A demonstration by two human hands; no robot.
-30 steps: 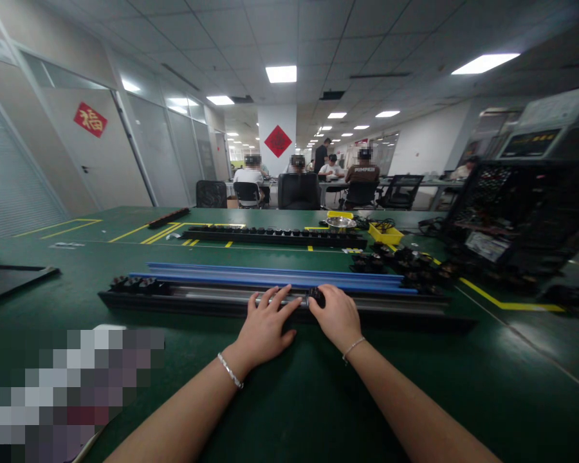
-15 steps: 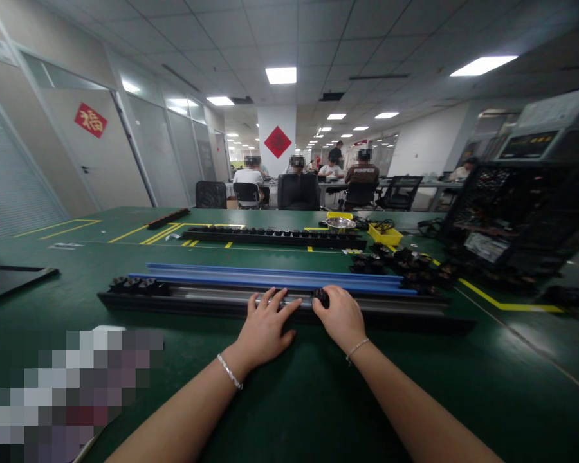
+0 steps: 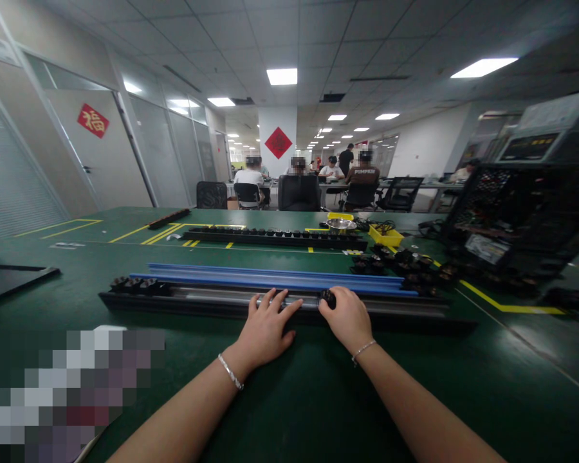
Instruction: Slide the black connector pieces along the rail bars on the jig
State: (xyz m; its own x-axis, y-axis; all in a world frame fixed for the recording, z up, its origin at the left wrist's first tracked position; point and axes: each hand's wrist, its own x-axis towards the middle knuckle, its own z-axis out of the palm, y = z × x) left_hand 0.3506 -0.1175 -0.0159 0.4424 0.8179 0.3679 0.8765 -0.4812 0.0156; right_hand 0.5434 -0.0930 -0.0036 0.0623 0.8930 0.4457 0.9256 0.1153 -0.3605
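A long black channel-shaped rail lies across the green table in front of me. My left hand rests on it with fingers spread, holding nothing. To its right, my right hand grips a small black round part at the rail, thumb on one side and fingers wrapped behind. The part's underside is hidden. Several similar black parts sit in the rail's left end. Directly behind it runs a blue strip, parallel to the rail.
Loose black parts are heaped at the right, near a yellow bin and a metal bowl. A second filled black rail lies farther back. An open computer case stands far right. People sit beyond the table.
My right hand has slid a little to the right along the rail with the black part. My left hand has stayed nearly still.
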